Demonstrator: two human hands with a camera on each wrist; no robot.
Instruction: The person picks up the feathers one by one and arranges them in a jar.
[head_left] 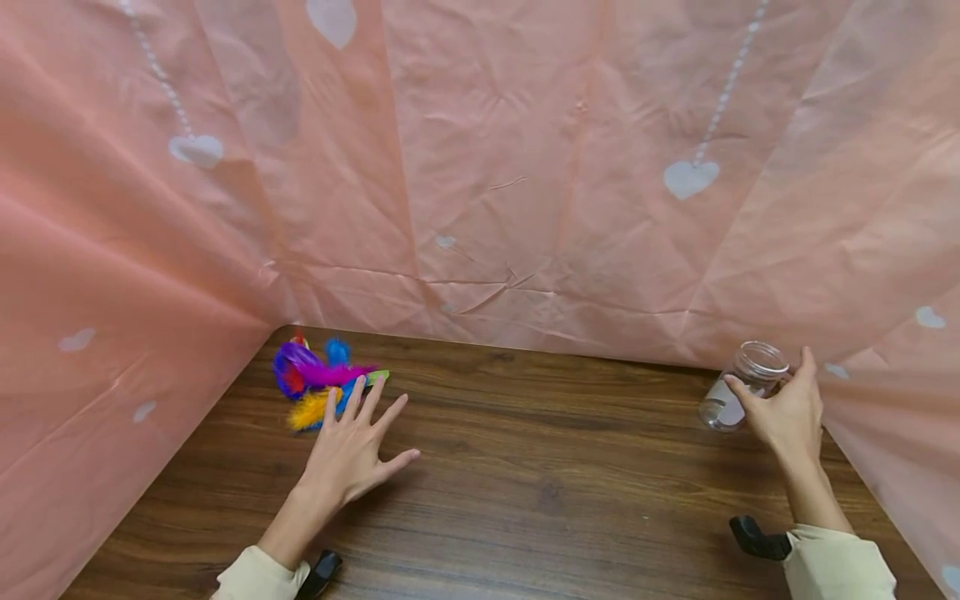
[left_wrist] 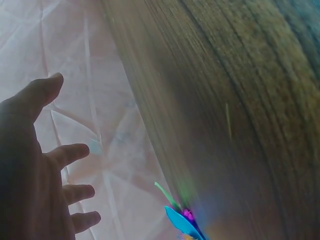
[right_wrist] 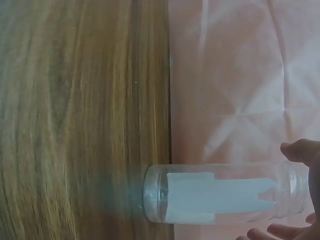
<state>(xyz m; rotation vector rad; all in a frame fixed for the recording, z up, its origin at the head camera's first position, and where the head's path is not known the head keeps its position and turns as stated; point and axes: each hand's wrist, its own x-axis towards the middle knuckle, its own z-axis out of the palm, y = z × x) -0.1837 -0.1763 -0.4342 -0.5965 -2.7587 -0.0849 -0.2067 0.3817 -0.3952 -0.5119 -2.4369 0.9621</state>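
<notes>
A small heap of colourful feathers (head_left: 322,379), in purple, magenta, blue, orange and green, lies at the table's back left. My left hand (head_left: 348,454) is spread wide over its near right edge, holding nothing. In the left wrist view, a few feather tips (left_wrist: 181,218) show at the bottom, apart from the fingers. Over at the back right, a clear lidless jar (head_left: 738,387) with a whitish label stands upright on the table. My right hand (head_left: 791,414) is around its upper part, thumb and fingers spread on either side. The right wrist view shows a gap between thumb and jar (right_wrist: 225,195).
The dark wood-grain table (head_left: 540,467) spans the space between both hands. Pink cloth (head_left: 495,167) with pale hearts hangs along the back and both sides. Black straps or mounts (head_left: 757,537) sit at the wrists beside light sleeves (head_left: 836,562).
</notes>
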